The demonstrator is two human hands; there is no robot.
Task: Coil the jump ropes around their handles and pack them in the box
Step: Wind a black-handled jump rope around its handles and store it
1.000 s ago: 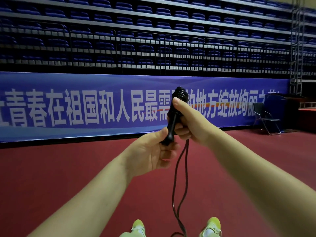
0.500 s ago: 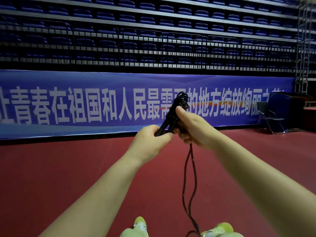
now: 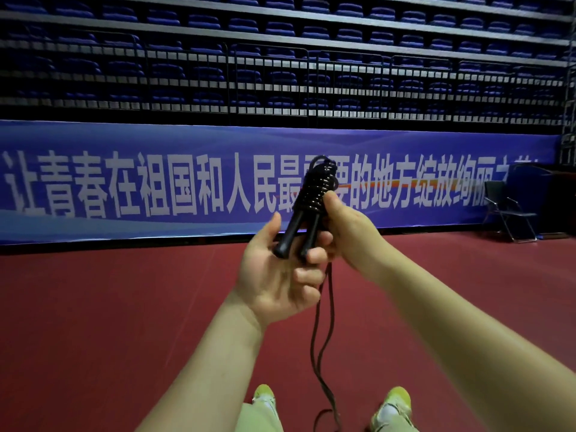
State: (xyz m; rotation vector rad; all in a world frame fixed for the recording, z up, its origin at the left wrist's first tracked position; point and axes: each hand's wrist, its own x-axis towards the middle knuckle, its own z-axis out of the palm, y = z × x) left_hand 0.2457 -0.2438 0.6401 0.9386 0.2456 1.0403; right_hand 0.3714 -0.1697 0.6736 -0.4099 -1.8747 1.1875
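Observation:
A black jump rope's two handles [image 3: 296, 230] are held side by side in front of me, tips splayed toward my palm. Several turns of the cord [image 3: 319, 188] are wound around their upper half. My left hand [image 3: 277, 275] cradles the handle ends, fingers curled under them. My right hand [image 3: 349, 232] grips the bundle from the right, thumb pressed against the coil. A doubled length of loose rope [image 3: 322, 338] hangs from the hands down to the floor between my shoes. No box is in view.
Red sports floor [image 3: 109, 307] stretches ahead to a long blue banner [image 3: 156, 182] under tiers of blue seats. A black folding chair [image 3: 506, 210] stands at the far right. My yellow-green shoes [image 3: 394, 403] show at the bottom.
The handles tilted from upright to leaning left, their lower tips spreading apart. My left hand opened its palm upward under them. The hanging loop of rope swung slightly.

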